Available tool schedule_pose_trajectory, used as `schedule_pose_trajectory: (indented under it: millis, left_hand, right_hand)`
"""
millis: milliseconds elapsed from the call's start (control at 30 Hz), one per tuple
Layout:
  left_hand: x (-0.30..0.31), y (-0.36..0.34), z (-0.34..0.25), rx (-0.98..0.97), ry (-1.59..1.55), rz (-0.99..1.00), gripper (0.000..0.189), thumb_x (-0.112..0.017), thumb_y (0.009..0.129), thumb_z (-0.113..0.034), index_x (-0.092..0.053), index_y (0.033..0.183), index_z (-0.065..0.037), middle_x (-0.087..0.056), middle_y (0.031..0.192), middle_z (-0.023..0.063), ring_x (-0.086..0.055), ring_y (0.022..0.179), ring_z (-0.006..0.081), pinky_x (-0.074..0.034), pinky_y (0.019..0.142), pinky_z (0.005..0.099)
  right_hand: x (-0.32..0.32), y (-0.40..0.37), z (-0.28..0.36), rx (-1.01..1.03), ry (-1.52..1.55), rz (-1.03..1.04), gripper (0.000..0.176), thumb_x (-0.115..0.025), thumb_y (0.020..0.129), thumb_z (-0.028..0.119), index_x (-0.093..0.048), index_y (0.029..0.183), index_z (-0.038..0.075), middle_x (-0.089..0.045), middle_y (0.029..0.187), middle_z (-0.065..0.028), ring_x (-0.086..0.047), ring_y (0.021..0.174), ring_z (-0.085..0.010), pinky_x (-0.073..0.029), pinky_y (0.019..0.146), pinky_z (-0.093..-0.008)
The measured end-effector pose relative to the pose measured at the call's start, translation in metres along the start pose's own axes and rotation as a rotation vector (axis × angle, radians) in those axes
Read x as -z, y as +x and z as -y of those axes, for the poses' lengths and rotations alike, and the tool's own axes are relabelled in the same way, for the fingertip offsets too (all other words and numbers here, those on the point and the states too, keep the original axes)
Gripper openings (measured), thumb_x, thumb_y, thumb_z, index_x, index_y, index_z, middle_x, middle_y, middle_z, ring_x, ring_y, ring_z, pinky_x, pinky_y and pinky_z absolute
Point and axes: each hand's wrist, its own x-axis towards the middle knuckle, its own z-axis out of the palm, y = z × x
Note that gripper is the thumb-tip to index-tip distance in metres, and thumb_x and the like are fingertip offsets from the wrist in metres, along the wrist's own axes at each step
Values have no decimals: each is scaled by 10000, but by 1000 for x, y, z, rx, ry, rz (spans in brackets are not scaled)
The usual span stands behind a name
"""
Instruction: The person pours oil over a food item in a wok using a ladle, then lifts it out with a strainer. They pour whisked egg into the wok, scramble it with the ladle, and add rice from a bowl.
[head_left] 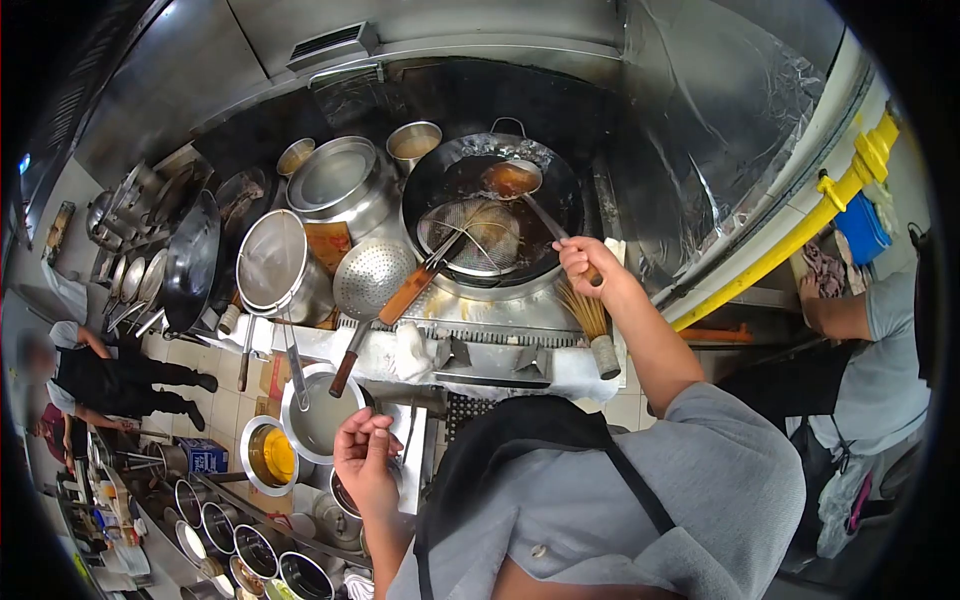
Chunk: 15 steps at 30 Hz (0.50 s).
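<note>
My right hand point(588, 262) is wrapped round the handle of a ladle point(511, 179), whose bowl holds reddish-brown liquid over the big wok point(569, 205). Dark liquid fills the wok, and a wire-mesh strainer point(468, 237) rests in it, its wooden handle point(405, 296) reaching out to the lower left. My left hand point(363, 447) is raised near a metal bowl point(318, 412), fingers curled, and what they hold, if anything, is hidden. A bamboo brush point(595, 330) lies just below my right hand.
Left of the wok are a perforated ladle point(374, 280), a lidded pot point(333, 180) and a strainer on a pot point(272, 262). A bowl of yellow liquid point(270, 456) is lower left. One person point(870, 340) works at right; others stand far left. A yellow pipe point(780, 245) runs at right.
</note>
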Motion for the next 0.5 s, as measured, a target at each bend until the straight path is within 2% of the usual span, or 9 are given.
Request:
schedule_pose_trajectory:
  millis: [67,367,500]
  left_hand:
    - [1,0,2,23,-20,1,260,-572,872,-7,-508,1123,24,-641,945,111,-562,641,97,-477,588,218]
    - [-12,10,8,58,-4,63,274,-573,872,-15,-505,1134,26,-639,942,103,-562,676,94,-487,613,224]
    - [-17,12,10,81,18,92,282,-578,866,-18,-503,1135,26,-637,941,99,-558,680,90,-485,616,222]
  right_hand:
    - [-4,-12,4,-54,204,114,62,-500,898,76,-472,892,21,-366,544,48,-361,395,-25,-300,312,-158]
    - [-24,-73,8,0,-29,126,88,-531,901,99,-501,961,42,-402,572,49,-370,407,-16,-311,322,-165]
    - [-28,-94,-2,100,-162,32,110,-540,885,79,-504,989,70,-422,613,39,-368,416,-22,-294,322,-172]
